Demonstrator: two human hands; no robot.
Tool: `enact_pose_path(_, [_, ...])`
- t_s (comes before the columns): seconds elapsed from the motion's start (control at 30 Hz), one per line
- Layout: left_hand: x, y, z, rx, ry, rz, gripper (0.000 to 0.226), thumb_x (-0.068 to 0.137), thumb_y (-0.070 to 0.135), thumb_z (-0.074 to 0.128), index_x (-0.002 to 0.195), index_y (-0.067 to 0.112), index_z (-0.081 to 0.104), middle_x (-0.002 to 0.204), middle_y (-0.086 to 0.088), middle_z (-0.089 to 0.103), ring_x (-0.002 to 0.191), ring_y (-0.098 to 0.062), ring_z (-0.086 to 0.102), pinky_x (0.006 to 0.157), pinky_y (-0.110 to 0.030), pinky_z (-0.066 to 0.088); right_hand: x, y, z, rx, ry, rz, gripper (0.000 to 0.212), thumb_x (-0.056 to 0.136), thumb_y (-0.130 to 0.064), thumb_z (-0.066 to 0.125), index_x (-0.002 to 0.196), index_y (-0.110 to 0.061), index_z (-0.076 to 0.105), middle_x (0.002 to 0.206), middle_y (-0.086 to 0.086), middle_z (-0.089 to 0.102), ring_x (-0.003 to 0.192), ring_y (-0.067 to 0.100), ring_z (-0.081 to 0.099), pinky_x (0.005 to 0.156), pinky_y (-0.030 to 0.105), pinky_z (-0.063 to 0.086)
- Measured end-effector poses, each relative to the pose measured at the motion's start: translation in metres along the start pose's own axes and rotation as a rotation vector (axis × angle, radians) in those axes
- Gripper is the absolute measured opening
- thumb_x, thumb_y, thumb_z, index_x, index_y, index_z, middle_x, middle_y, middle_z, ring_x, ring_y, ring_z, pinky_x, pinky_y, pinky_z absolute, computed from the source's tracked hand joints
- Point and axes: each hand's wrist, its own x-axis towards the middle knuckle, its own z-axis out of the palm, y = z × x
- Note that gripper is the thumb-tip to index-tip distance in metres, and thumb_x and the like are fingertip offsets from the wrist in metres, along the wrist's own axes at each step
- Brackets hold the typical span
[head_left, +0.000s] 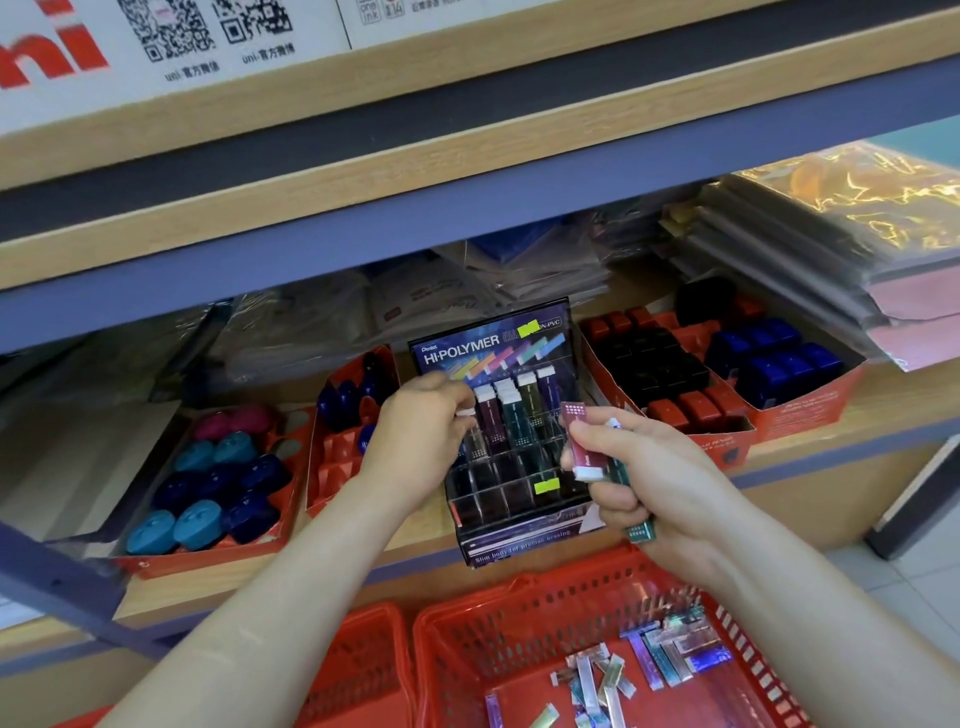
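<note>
store shelf, stock packed in trays. one eraser is pinched by its white end in the left grip, held at a back slot of the display, likely so it can be slid straight in. a bunch of erasers is clutched in the right grip as ready supply. more are left in the basket below.

Bright, even light, though it gets shadowy under the upper shelf at mid left. Glare on the foil sheets upper right. Wide-angle bends the edges, slightly soft overall.
</note>
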Motion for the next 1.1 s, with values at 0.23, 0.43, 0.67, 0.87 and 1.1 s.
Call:
enact_pose_path(0.23, [-0.019, 0.044, -0.030, -0.410, -0.037, -0.230, 0.016, 0.093, 0.028, 0.061, 0.088, 0.020, 0.074, 0.074, 0.008, 0.070, 0.071, -0.008, 0.063, 0.068, -0.023, 0.052, -0.003, -0.004, 0.002, 0.065, -0.021, 0.030, 0.011, 0.099, -0.015, 0.049, 0.088, -0.015, 0.050, 0.076, 0.009, 0.061, 0.038, 0.008, 0.033, 0.035, 0.017, 0.017])
enact_pose_path(0.43, [-0.047, 0.085, -0.033, -0.907, -0.219, -0.436, 0.016, 0.080, 0.030, 0.076, 0.083, 0.015, 0.071, 0.075, -0.012, 0.071, 0.065, -0.015, 0.064, 0.063, -0.027, 0.057, -0.006, 0.000, 0.007, 0.093, -0.101, 0.017, 0.018, 0.100, -0.021, 0.053, 0.081, -0.020, 0.054, 0.060, -0.002, 0.052, 0.040, 0.005, 0.034, 0.032, 0.014, 0.019])
enact_pose_path(0.67, [-0.043, 0.066, -0.038, -1.011, 0.064, -0.570, 0.010, 0.079, 0.017, 0.077, 0.088, 0.013, 0.075, 0.076, -0.005, 0.074, 0.070, -0.017, 0.070, 0.071, -0.031, 0.057, -0.003, 0.000, 0.004, 0.239, -0.054, 0.040, 0.010, 0.096, -0.013, 0.055, 0.104, -0.015, 0.060, 0.071, 0.004, 0.056, 0.047, 0.009, 0.038, 0.037, 0.017, 0.026])
enact_pose_path(0.87, [-0.011, 0.023, -0.053, -0.597, 0.187, -0.472, 0.020, 0.091, 0.022, 0.066, 0.110, 0.019, 0.072, 0.099, 0.006, 0.073, 0.091, -0.010, 0.068, 0.091, -0.038, 0.054, -0.006, -0.014, -0.006, 0.507, -0.035, 0.042, 0.052, 0.088, 0.018, 0.034, 0.131, -0.005, 0.051, 0.112, 0.029, 0.063, 0.077, 0.022, 0.070, 0.058, 0.027, 0.054])
enact_pose_path(1.1, [0.007, 0.013, -0.035, -0.218, 0.081, -0.285, 0.018, 0.090, 0.022, 0.067, 0.106, 0.016, 0.074, 0.088, 0.009, 0.067, 0.075, 0.001, 0.057, 0.066, -0.009, 0.039, -0.018, -0.026, -0.012, 0.380, -0.028, 0.023, 0.023, 0.102, -0.003, 0.043, 0.123, 0.001, 0.051, 0.112, 0.016, 0.072, 0.088, 0.036, 0.073, 0.054, 0.033, 0.060])
